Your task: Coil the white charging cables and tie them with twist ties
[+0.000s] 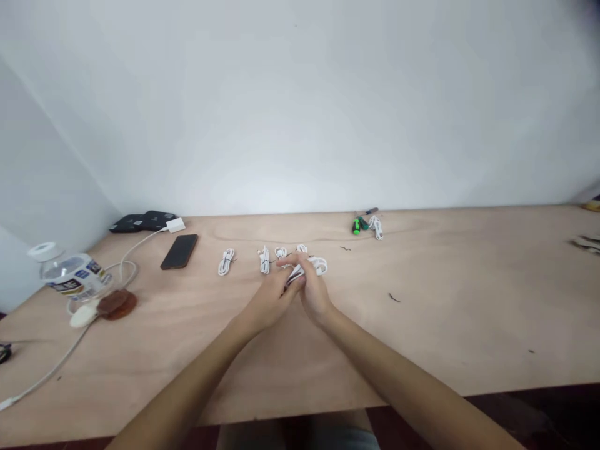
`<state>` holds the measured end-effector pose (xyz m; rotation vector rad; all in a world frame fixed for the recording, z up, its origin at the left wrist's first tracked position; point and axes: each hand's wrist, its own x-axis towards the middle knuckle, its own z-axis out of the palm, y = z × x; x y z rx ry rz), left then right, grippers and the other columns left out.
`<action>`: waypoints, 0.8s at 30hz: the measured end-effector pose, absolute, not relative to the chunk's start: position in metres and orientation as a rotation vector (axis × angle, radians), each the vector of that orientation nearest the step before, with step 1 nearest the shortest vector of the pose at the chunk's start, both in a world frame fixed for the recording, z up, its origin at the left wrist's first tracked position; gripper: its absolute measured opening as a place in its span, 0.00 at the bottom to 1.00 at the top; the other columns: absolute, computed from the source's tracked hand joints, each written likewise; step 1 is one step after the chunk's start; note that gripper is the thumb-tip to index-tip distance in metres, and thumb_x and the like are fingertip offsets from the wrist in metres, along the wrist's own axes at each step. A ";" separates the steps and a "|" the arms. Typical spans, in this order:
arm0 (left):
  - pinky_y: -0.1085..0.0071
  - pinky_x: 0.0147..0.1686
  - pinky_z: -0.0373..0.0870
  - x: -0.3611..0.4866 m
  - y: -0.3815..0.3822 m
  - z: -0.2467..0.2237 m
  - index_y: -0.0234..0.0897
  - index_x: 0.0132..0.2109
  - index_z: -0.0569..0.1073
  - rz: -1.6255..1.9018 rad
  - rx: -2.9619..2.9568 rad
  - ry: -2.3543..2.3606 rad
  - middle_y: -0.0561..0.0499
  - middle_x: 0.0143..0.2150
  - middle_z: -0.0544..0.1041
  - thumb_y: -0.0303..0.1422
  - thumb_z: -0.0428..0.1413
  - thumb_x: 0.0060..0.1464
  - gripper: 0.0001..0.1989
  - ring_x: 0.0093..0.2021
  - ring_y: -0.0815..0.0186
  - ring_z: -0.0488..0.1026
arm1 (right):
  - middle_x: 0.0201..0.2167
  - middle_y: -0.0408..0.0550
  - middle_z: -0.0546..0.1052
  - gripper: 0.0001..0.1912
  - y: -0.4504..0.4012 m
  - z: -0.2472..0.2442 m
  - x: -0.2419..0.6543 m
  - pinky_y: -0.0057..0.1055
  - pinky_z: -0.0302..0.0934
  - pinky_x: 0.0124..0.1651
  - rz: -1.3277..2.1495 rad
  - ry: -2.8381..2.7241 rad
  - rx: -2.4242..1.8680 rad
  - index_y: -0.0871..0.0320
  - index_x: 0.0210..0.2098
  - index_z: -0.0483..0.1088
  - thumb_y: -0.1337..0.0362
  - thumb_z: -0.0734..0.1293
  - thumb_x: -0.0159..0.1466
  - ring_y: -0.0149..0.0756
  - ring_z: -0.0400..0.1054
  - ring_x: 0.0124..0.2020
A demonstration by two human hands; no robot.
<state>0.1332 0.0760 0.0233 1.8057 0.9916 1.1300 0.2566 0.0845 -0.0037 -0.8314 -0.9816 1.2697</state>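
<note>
A coiled white cable [320,266] is held between my two hands above the middle of the table. My left hand [272,299] closes on its near left part, with the thumb pressed along the coil. My right hand [314,292] grips the same coil from the right, fingers bent over its top. Just beyond the hands lie several bundled white cables in a row, among them one at the left end [225,262] and another beside it [264,260], each with a dark tie around it. My fingers partly cover the bundles behind them.
Dark twist ties [394,298] lie right of my hands. Screwdrivers [357,226] and a white cable bundle [376,227] sit near the wall. Leftward are a phone [179,252], black boxes [157,220], a white charger [175,225] and a plastic bottle [77,275].
</note>
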 end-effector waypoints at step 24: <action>0.72 0.22 0.56 0.108 0.082 0.007 0.38 0.33 0.69 0.491 1.605 0.729 0.55 0.25 0.64 0.57 0.50 0.68 0.27 0.22 0.70 0.58 | 0.18 0.38 0.58 0.26 0.083 -0.030 0.300 0.30 0.48 0.28 0.614 -1.748 -0.988 0.55 0.21 0.58 0.54 0.62 0.74 0.28 0.53 0.21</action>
